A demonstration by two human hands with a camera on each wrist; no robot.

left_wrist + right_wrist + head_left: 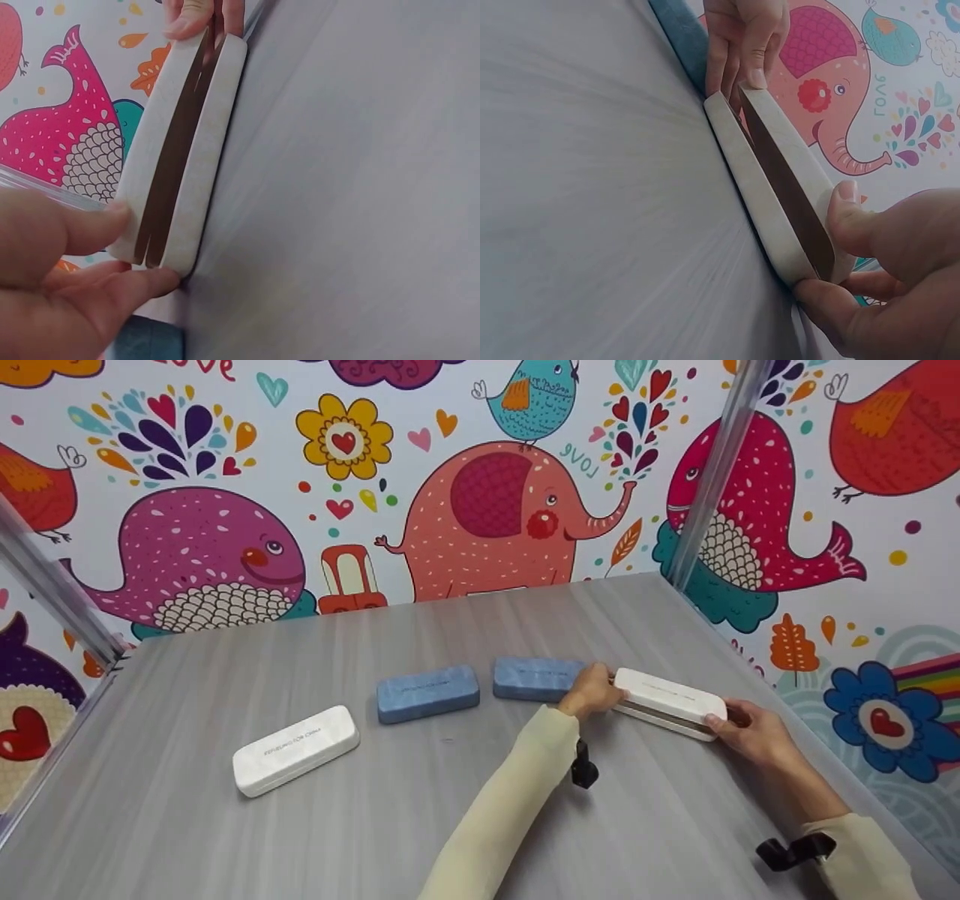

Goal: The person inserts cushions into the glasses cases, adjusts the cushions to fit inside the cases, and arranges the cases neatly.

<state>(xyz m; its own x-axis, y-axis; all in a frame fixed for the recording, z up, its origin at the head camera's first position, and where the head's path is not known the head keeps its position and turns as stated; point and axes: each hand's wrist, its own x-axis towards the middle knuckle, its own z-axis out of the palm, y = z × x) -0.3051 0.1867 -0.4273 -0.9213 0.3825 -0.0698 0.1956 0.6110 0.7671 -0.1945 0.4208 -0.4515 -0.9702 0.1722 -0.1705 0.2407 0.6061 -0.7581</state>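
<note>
A white glasses case [667, 697] lies at the right of the table, its lid parted slightly from the base, with a dark brown lining in the gap. My left hand [594, 690] grips its left end, thumb on the lid and fingers at the base. At the other end my right hand [757, 731] holds it the same way, the thumb [847, 214] pressed on the lid. The case's opening [176, 150] faces toward me. Just left of the left hand lies a blue glasses case [536, 679], partly covered by that hand.
A second blue case [427, 694] and a white case [296, 750] lie closed to the left on the grey table [360, 840]. Walls printed with cartoon animals [495, 525] stand along the back and sides, with metal posts [712, 480] at the corners.
</note>
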